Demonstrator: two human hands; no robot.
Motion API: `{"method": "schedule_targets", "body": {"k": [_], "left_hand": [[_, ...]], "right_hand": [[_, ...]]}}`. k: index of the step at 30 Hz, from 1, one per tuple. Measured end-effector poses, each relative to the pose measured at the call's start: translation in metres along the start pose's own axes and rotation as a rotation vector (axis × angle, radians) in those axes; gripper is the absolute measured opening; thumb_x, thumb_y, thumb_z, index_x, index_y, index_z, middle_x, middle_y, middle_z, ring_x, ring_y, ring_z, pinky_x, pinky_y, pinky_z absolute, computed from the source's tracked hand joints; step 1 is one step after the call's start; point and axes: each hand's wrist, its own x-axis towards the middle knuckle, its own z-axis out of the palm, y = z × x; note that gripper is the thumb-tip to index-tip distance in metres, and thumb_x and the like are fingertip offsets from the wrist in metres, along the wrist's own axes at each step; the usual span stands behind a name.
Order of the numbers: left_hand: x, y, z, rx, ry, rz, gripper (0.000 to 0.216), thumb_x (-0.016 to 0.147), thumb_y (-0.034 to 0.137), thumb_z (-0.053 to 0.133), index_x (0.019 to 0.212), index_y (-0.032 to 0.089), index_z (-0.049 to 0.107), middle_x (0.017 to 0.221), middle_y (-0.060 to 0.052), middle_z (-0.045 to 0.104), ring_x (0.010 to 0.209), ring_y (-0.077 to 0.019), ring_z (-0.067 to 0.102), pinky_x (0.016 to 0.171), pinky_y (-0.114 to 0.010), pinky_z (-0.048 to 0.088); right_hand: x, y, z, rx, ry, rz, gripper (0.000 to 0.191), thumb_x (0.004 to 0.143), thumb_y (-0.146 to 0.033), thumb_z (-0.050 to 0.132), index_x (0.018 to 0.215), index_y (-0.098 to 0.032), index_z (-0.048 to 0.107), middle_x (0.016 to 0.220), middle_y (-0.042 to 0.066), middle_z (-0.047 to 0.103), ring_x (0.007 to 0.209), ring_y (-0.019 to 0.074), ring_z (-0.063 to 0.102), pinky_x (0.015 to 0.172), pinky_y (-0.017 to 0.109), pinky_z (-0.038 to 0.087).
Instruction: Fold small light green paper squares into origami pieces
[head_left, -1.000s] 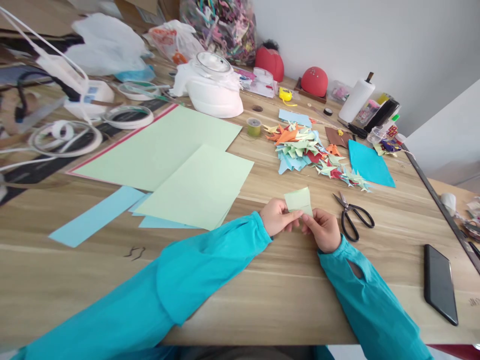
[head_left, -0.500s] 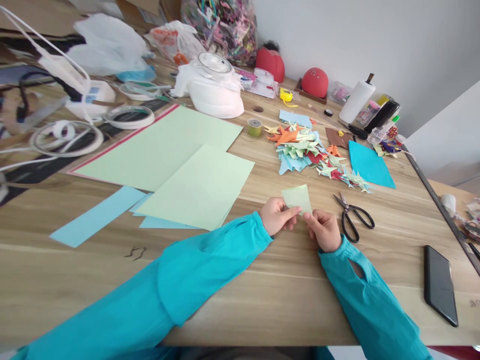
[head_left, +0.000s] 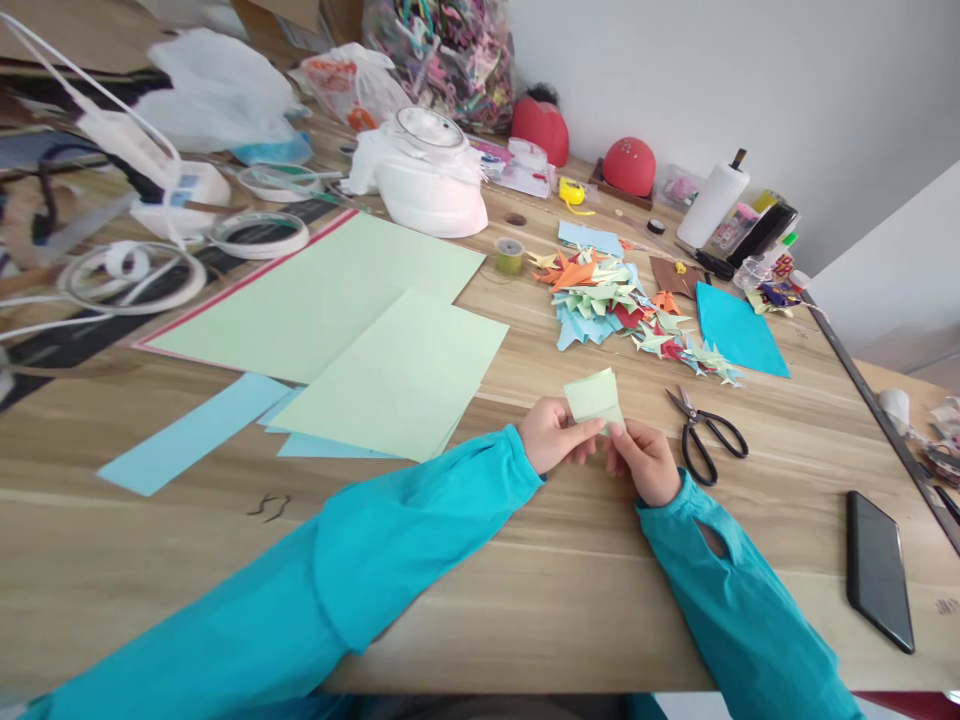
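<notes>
Between my two hands is a small pale green paper square (head_left: 590, 392), with a crease running across its lower part. My left hand (head_left: 555, 434) pinches it at the lower left, thumb laid on top. At its lower right corner, my right hand (head_left: 643, 458) grips the edge between thumb and fingers. Both hands are just above the wooden table (head_left: 525, 600). Black-handled scissors (head_left: 705, 430) lie slightly open to the right of my right hand. Beyond the hands is a pile of folded paper cranes (head_left: 600, 295) in green, blue, orange and red.
Large pale green sheets (head_left: 397, 370) and a blue paper strip (head_left: 191, 432) lie to the left. A phone (head_left: 879, 570) is at the right. Farther back are a turquoise cloth-like square (head_left: 741, 328), a thread spool (head_left: 509, 256), coiled cables (head_left: 131, 280) and a yellow tape measure (head_left: 571, 192).
My right hand has shifted slightly left, closer to my left hand. The green paper now shows a crease line near its bottom edge that was not visible before.
</notes>
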Motion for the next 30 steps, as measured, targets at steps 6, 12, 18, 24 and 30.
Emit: {"method": "schedule_targets", "body": {"k": [6, 12, 18, 24, 30], "left_hand": [[-0.002, -0.001, 0.001, 0.022, -0.08, 0.029, 0.021, 0.065, 0.031, 0.064, 0.057, 0.012, 0.056, 0.048, 0.001, 0.054, 0.04, -0.008, 0.049, 0.039, -0.02, 0.04], [-0.004, 0.0, -0.002, 0.186, -0.066, 0.07, 0.021, 0.068, 0.029, 0.06, 0.053, 0.014, 0.055, 0.047, 0.001, 0.054, 0.038, -0.0079, 0.047, 0.041, -0.02, 0.039], [-0.008, 0.006, 0.0, 0.328, -0.079, 0.16, 0.03, 0.071, 0.03, 0.055, 0.044, 0.018, 0.05, 0.04, 0.001, 0.049, 0.038, -0.0101, 0.047, 0.044, -0.022, 0.04], [-0.004, 0.001, -0.001, 0.325, -0.094, 0.091, 0.028, 0.071, 0.037, 0.057, 0.05, 0.017, 0.055, 0.038, 0.001, 0.049, 0.036, -0.0108, 0.044, 0.043, -0.023, 0.037], [0.001, 0.001, -0.002, 0.222, -0.022, 0.034, 0.028, 0.063, 0.038, 0.067, 0.051, 0.015, 0.057, 0.035, 0.003, 0.045, 0.031, -0.0077, 0.035, 0.034, -0.022, 0.026]], "right_hand": [[-0.001, 0.002, 0.0, -0.007, -0.069, -0.035, 0.045, 0.079, -0.055, 0.047, 0.055, -0.016, 0.052, 0.045, -0.002, 0.05, 0.041, 0.0077, 0.045, 0.042, 0.02, 0.037], [0.0, 0.008, 0.002, 0.006, -0.066, -0.077, 0.043, 0.08, -0.054, 0.047, 0.058, -0.017, 0.052, 0.046, -0.002, 0.05, 0.041, 0.0078, 0.044, 0.042, 0.02, 0.037], [0.0, 0.008, 0.003, 0.053, -0.117, -0.099, 0.042, 0.078, -0.051, 0.051, 0.055, -0.016, 0.053, 0.045, -0.002, 0.051, 0.04, 0.0074, 0.044, 0.041, 0.02, 0.035], [0.001, 0.009, 0.003, 0.119, -0.095, -0.095, 0.044, 0.075, -0.052, 0.054, 0.051, -0.016, 0.052, 0.039, -0.004, 0.048, 0.035, 0.0062, 0.04, 0.038, 0.019, 0.032], [0.005, 0.015, 0.002, 0.184, -0.083, -0.041, 0.045, 0.073, -0.054, 0.055, 0.049, -0.016, 0.052, 0.037, -0.004, 0.048, 0.032, 0.0056, 0.04, 0.036, 0.019, 0.031]]}}
